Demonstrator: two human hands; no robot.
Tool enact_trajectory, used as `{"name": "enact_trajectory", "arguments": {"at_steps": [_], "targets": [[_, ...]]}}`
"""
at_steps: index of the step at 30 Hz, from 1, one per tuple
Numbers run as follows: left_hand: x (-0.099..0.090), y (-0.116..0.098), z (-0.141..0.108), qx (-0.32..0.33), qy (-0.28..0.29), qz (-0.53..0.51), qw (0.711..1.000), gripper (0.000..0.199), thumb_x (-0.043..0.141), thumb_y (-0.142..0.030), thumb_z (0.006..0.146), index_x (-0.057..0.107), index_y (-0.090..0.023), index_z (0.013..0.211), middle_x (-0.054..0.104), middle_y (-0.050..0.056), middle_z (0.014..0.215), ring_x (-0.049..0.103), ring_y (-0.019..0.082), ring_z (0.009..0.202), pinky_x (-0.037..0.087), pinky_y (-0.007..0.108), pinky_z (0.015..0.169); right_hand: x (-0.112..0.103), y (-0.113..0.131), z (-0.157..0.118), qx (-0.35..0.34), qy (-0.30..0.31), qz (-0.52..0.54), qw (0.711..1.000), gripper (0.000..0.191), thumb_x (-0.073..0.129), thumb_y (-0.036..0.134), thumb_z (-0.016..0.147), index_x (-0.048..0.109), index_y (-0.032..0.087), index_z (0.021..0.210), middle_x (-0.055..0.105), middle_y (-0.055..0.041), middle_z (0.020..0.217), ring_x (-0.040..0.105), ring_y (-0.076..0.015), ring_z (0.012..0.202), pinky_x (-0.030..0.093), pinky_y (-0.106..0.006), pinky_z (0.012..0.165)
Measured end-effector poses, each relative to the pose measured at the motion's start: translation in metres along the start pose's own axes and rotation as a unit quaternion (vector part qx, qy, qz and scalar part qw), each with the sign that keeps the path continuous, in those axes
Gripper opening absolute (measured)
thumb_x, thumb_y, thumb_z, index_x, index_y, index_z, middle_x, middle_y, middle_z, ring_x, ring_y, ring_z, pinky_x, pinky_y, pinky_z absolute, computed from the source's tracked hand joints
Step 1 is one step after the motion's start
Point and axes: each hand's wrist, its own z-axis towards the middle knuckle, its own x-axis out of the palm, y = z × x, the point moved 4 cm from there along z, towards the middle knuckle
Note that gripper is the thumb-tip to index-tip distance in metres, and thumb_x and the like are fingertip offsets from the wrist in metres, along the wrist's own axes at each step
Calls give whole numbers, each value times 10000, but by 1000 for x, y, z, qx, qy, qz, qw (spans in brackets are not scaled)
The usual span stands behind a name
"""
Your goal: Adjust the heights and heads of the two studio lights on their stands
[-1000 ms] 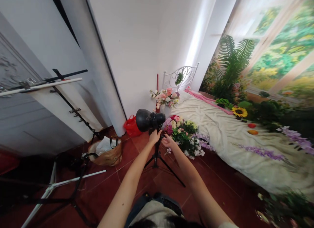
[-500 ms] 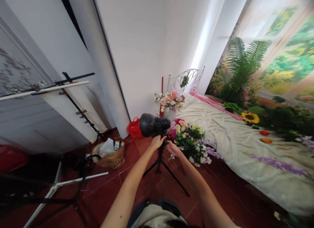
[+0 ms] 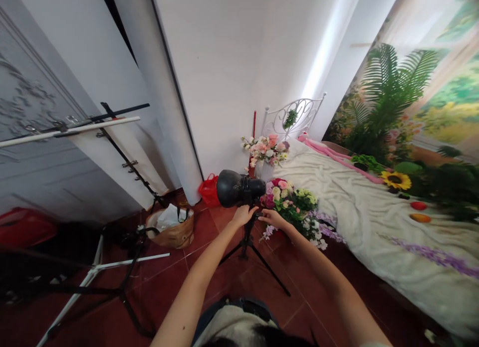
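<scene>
A black studio light (image 3: 239,189) with a round reflector sits on a black light stand (image 3: 247,237) whose legs are spread on the floor. Its reflector faces left. Just below the lamp head, my left hand (image 3: 244,216) is closed around the top of the stand. On the stand's right side, my right hand (image 3: 272,219) pinches a small dark knob (image 3: 258,215); the fingertips partly hide it. Artificial flowers (image 3: 290,202) lie right behind the right hand.
A bed with a cream blanket (image 3: 337,192) stands to the right. On the left are a wicker basket (image 3: 175,232), a red bag (image 3: 209,190), a white pole (image 3: 130,261) near the floor and a rack with clips (image 3: 129,163). A flower vase (image 3: 266,170) stands behind the light.
My right hand has shifted slightly up and turned at the knob, its fingers nearer the stand. My left hand keeps its grip. The whole view has swung a little left.
</scene>
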Motion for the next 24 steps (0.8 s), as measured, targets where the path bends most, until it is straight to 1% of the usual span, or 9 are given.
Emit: {"name": "enact_trajectory", "arguments": {"at_steps": [3, 6, 9, 11, 13, 15, 18, 21, 24], "targets": [[2, 2, 2, 7, -12, 5, 1000, 526, 369, -589, 915, 652, -154, 1000, 709, 130, 1013, 665, 245, 967, 464, 299, 843, 6, 13, -12, -69, -50, -189, 978, 130, 545, 315, 911, 617, 209, 892, 632, -48, 923, 579, -155, 792, 407, -225, 668], [5, 3, 3, 10, -16, 4, 1000, 530, 373, -596, 911, 655, -155, 992, 712, 125, 998, 667, 245, 962, 462, 297, 841, 12, 16, -22, -55, -103, -224, 967, 123, 519, 301, 924, 608, 217, 938, 624, -75, 1052, 600, -167, 868, 417, -221, 675], [5, 2, 2, 10, -15, 0, 1000, 544, 359, -605, 911, 658, -155, 973, 716, 117, 974, 674, 239, 917, 465, 293, 807, 15, 12, -24, -4, -151, -100, 983, 293, 610, 478, 847, 591, 208, 962, 633, -64, 1005, 601, -180, 851, 447, -238, 678], [5, 1, 2, 13, -20, -1, 1000, 547, 354, -606, 912, 658, -153, 964, 715, 117, 969, 676, 239, 901, 464, 293, 792, 19, 4, -22, 74, -124, 37, 989, 419, 556, 601, 829, 601, 189, 896, 644, -57, 878, 586, -165, 724, 450, -244, 611], [4, 0, 1, 17, -25, -3, 1000, 538, 359, -598, 915, 657, -153, 968, 713, 118, 974, 673, 238, 912, 462, 292, 794, 25, -3, -20, 161, -68, 172, 970, 519, 465, 669, 838, 616, 173, 828, 640, -60, 771, 534, -135, 584, 417, -236, 518], [4, 0, 0, 17, -24, -5, 1000, 526, 363, -588, 918, 656, -155, 976, 712, 119, 982, 671, 235, 929, 461, 289, 798, 29, -4, -19, 202, -34, 266, 942, 550, 495, 693, 805, 635, 161, 810, 646, -67, 739, 492, -112, 527, 382, -222, 472], [5, 0, 0, 9, -20, -1, 1000, 536, 355, -598, 915, 653, -157, 981, 713, 120, 991, 670, 234, 935, 461, 286, 797, 27, -2, -16, 177, -54, 295, 937, 510, 644, 665, 704, 636, 157, 748, 624, -46, 660, 473, -99, 518, 369, -212, 477], [4, 0, -1, -2, -18, 9, 1000, 564, 338, -620, 908, 651, -157, 985, 712, 127, 1002, 671, 239, 935, 462, 289, 795, 24, -1, -14, 128, -128, 263, 948, 475, 722, 623, 608, 606, 173, 705, 581, -5, 606, 479, -109, 521, 394, -224, 501], [3, -1, -2, -2, -19, 18, 1000, 584, 327, -627, 906, 649, -151, 1007, 711, 133, 1003, 673, 247, 935, 465, 293, 788, 24, 3, -17, 83, -210, 222, 949, 414, 739, 542, 600, 637, 185, 784, 635, -18, 731, 528, -131, 590, 450, -249, 566]]}}
